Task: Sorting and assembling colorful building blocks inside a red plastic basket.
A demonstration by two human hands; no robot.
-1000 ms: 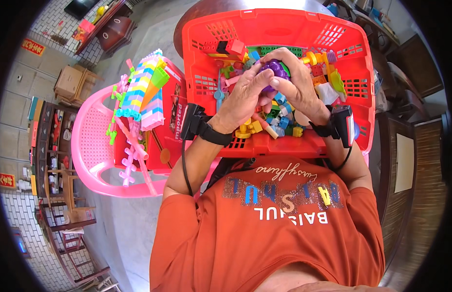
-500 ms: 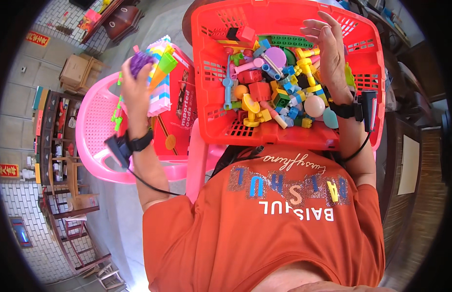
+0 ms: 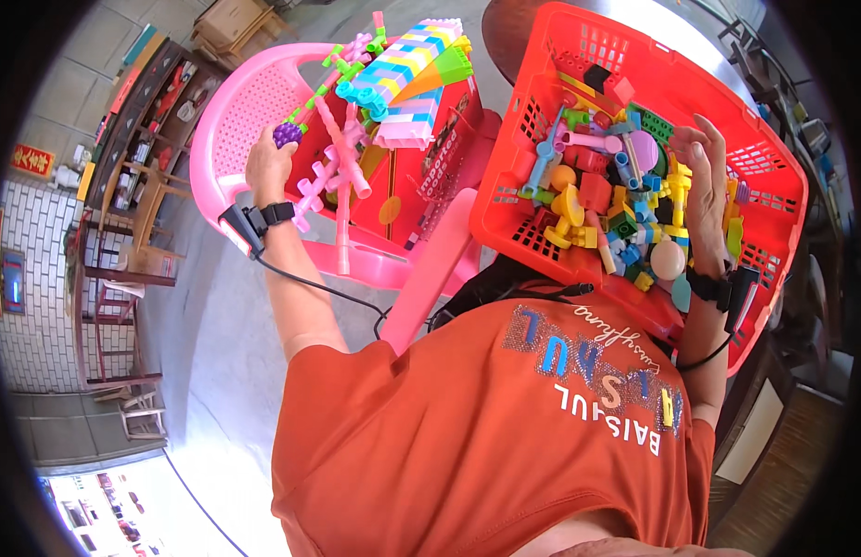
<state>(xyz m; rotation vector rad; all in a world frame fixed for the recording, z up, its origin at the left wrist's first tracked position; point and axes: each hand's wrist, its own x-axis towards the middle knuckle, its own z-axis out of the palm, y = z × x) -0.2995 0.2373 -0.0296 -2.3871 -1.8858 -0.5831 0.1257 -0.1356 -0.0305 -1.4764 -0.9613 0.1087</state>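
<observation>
My left hand (image 3: 268, 169) is closed on a purple bumpy toy (image 3: 287, 135) like a bunch of grapes, beside the red bag on the pink chair (image 3: 228, 139). Right beside it are linked green connector pieces (image 3: 305, 113) and a pink stick-and-joint construction (image 3: 342, 167). A striped pastel block construction (image 3: 410, 79) rises from the bag, with green and orange pieces (image 3: 444, 72) on its side. Over the right part of the red basket (image 3: 625, 23) hovers my right hand (image 3: 704, 181), empty, its fingers stretched out.
Many loose toy blocks fill the basket, among them a yellow piece (image 3: 568, 212), a pale ball (image 3: 668, 261) and a lilac disc (image 3: 642, 148). A black cable (image 3: 324, 290) runs from my left wrist. Wooden shelves (image 3: 157, 121) and chairs stand at the left.
The view has turned, shifting the chair and basket rightward. My left hand has carried the purple toy from in front of the striped blocks to beside the bag, uncovering the pink sticks. My right hand stays over the basket.
</observation>
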